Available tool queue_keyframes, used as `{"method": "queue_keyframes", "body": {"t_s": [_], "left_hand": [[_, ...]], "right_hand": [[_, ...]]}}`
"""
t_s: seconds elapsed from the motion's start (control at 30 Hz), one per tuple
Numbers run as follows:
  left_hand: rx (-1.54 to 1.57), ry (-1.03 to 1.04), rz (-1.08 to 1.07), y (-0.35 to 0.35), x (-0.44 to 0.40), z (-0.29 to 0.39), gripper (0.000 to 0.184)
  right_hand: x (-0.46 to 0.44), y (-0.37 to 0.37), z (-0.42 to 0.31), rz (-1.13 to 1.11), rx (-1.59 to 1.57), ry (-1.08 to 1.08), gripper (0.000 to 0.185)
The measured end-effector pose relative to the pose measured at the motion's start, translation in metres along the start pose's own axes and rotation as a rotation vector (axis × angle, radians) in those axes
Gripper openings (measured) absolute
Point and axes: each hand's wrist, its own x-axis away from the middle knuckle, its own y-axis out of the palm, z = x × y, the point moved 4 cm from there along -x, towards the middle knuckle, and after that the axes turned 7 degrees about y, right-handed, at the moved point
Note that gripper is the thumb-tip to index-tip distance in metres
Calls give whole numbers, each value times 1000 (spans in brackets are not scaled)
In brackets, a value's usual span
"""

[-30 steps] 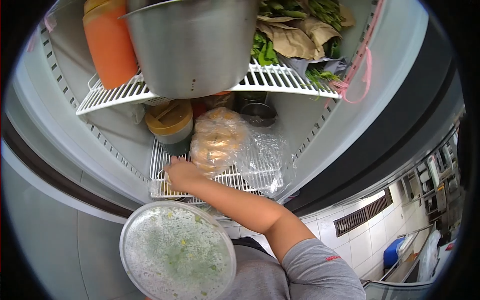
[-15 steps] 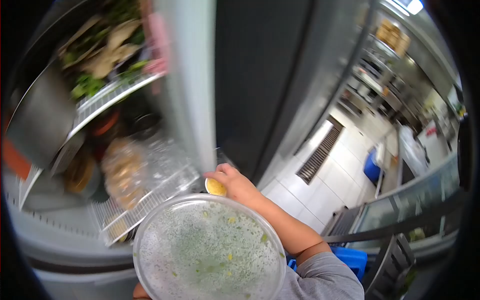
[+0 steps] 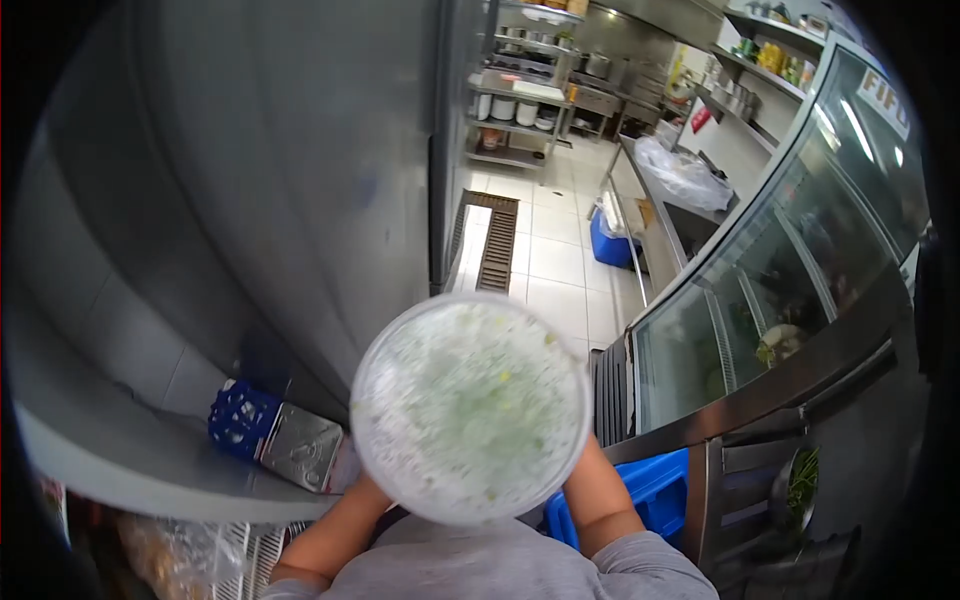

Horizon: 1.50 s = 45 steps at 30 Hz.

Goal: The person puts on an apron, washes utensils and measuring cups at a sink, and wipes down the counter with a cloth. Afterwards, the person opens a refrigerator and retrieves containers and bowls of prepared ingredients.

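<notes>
A round plastic tub with a clear, misted lid is held up in front of my chest. Green and yellow bits show on or under the lid. My left forearm reaches the tub from the lower left, and that hand supports it from below, its fingers hidden. On the other side, my right forearm comes up to the tub's right edge. My right hand is out of sight behind the tub, so its grip and contents cannot be made out. The small cup of yellow food is not visible now.
A grey fridge door stands at left, with bagged food on a rack below. A glass-front fridge is at right, near a blue crate. A floor grate runs toward shelving.
My view has swung right, away from the fridge shelves toward the kitchen aisle. The tub came along. My right hand, earlier holding a small cup of yellow food, has gone behind the tub.
</notes>
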Motion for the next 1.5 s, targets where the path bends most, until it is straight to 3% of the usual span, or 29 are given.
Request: {"method": "queue_keyframes", "body": {"t_s": [0.07,0.1,0.2,0.27,0.3,0.37,0.47,0.53,0.67,0.87,1.07,1.27,1.33,1.5], "left_hand": [[14,124,-86,27,-61,-3,98],[40,192,-129,45,-101,-5,98],[179,354,-216,89,-181,7,97],[311,529,-130,125,-224,-3,94],[393,427,-161,143,-240,-14,90],[454,441,-176,181,-276,-35,90],[518,493,-195,233,-331,-69,94],[513,415,-242,263,-364,-106,96],[464,317,-278,291,-430,-152,99],[264,358,-108,301,-536,-223,101],[196,370,-125,341,-687,-316,98],[241,440,-89,403,-858,-364,90],[282,377,-112,421,-910,-386,89],[281,414,-49,454,-1021,-442,92]], "right_hand": [[-12,-7,60,-60,-279,492,45],[-22,-20,83,-14,-279,527,45],[4,-39,133,110,132,378,56],[2,-45,146,148,262,356,61],[2,-49,155,145,221,505,64],[-14,-50,182,174,179,712,71],[-61,-40,226,195,125,777,68],[-106,-34,248,189,133,828,69],[-213,-27,276,120,152,705,71],[-374,-26,296,145,155,532,66],[-448,-1,380,218,245,513,64],[-430,-3,469,-81,431,965,73],[-441,-11,496,-21,384,1115,52],[-563,45,627,-72,355,1108,48]]}}
